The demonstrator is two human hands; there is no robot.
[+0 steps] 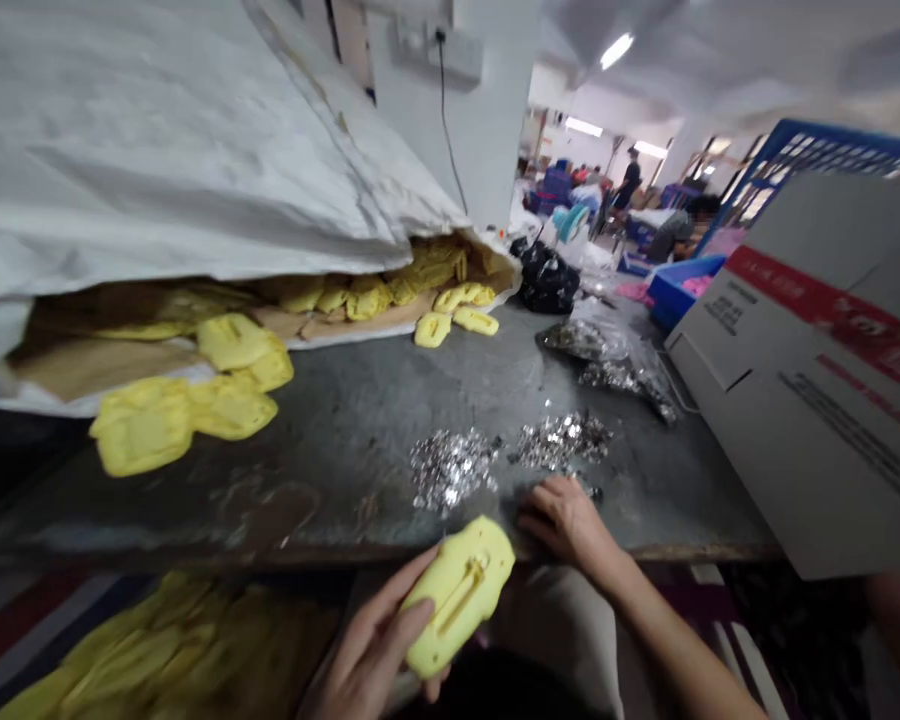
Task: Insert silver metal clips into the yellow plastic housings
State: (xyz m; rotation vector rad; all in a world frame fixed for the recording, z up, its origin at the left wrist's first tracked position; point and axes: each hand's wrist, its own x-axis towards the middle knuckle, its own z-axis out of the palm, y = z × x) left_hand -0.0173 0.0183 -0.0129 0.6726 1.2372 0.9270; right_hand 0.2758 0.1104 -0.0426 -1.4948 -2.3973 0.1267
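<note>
My left hand (371,640) is shut on a yellow moulded foam piece (459,595) with a slot-like recess in its face. It holds the piece just past the front edge of a grey metal table top (330,470). My right hand (566,520) lies palm down on that edge, its fingertips hidden. Two heaps of small silver metal parts (450,468) (562,440) sit just beyond it. Several matching yellow pieces (142,425) lie on the table to the left, and more fill a brown-lined white sack (157,150).
A heap of yellow pieces (172,640) lies low at bottom left. Plastic bags of silver parts (607,360) and a black bag (546,278) stand on the table. A large cardboard box (817,370) fills the right. Co-workers (675,230) and blue crates (810,150) are further back.
</note>
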